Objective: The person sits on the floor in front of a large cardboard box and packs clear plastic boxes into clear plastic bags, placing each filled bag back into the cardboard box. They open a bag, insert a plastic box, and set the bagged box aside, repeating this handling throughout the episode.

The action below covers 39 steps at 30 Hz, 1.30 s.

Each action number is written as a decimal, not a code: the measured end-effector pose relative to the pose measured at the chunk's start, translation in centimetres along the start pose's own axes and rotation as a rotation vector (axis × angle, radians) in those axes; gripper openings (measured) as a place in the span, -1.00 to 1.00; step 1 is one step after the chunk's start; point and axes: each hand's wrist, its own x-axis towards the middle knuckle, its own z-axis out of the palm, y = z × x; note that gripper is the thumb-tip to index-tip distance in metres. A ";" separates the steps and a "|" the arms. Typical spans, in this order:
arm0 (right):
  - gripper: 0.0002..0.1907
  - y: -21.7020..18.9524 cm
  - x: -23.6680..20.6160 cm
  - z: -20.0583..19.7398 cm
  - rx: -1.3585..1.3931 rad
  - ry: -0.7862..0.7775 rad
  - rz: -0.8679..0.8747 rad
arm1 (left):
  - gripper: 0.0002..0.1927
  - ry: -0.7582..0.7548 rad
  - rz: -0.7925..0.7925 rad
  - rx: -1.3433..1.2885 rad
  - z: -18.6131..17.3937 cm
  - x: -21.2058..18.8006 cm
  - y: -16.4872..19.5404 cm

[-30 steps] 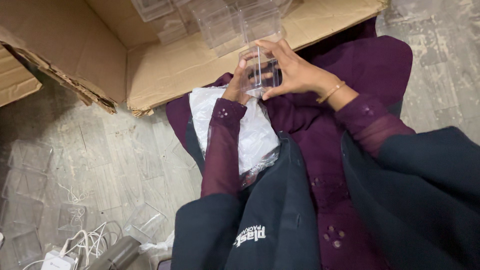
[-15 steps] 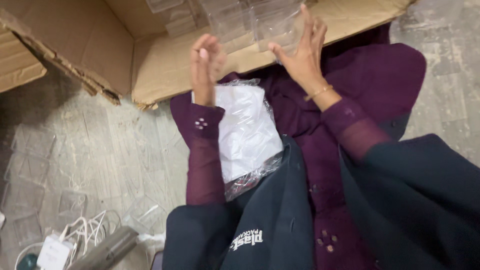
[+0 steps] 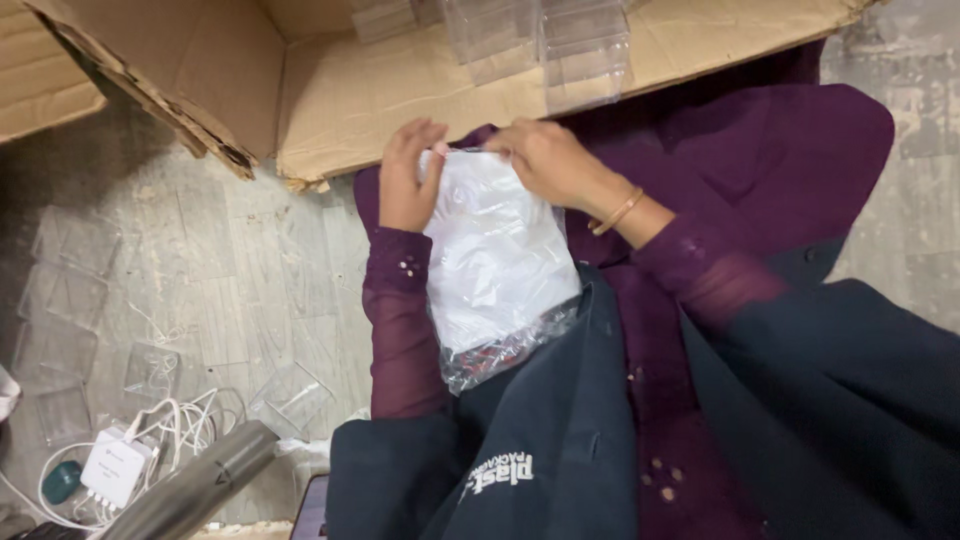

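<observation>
1. Clear plastic bag [image 3: 497, 265], soft and crinkled, filled with something white, lies on the person's lap over the purple garment [image 3: 760, 170]; its far end is the mouth, its near end rests against the dark jacket [image 3: 560, 440].
2. Left hand [image 3: 407, 182] sits at the left side of the bag's mouth, fingers curled together and pinching the film edge.
3. Right hand [image 3: 545, 160] sits at the right side of the mouth, fingers bent and closed on the same edge; the thumb is hidden, so the exact grip is probably a pinch.
4. Stack of clear rigid plastic boxes [image 3: 540, 40] stands on the open brown cardboard carton flap [image 3: 400, 95], just beyond the hands; neither hand touches it.
5. More clear boxes [image 3: 70, 300] lie flat on the grey stone floor [image 3: 250, 260] at left, well apart from the hands; a white charger with cables [image 3: 115, 465] lies near left.
6. Judgement on progress: several boxes already stacked; bag looks largely full, so much of its contents remain. Step in hand is working the bag's mouth, not yet visibly opened wide.
</observation>
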 end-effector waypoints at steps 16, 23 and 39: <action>-0.87 -2.5 -1.5 4.5 -0.367 0.119 0.002 | -0.63 -0.141 0.048 0.088 0.2 -0.7 0.0; -0.81 -1.8 -2.0 5.1 -0.348 0.247 -0.018 | -0.66 -0.174 0.057 0.083 0.7 -0.3 -0.5; -0.81 -3.3 -1.5 1.2 -0.159 0.338 -0.117 | -0.56 -0.393 -0.048 -0.062 -0.9 1.9 3.5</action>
